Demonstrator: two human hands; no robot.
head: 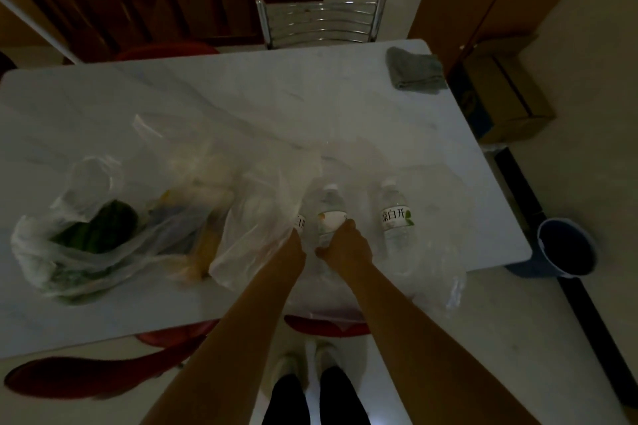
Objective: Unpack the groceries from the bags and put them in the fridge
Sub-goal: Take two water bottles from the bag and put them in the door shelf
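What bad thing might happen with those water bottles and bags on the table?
The right hand grips one water bottle while thin plastic lies bunched around it, so the bag may snag and drag along. The free-standing bottle stands close by and could get knocked over. The bag of green vegetables sits near the table's front edge and might slide off.

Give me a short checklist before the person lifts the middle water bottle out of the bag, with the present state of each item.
1. Right hand grips the middle bottle: ok, its fingers curl round the label.
2. Left hand has a hold: cannot tell, it is hidden in the clear bag.
3. Third bottle stands apart on the table: ok.
4. Bottle cap on: ok.
5. Vegetable bag away from the hands: ok.
6. Fridge open: cannot tell, not in view.
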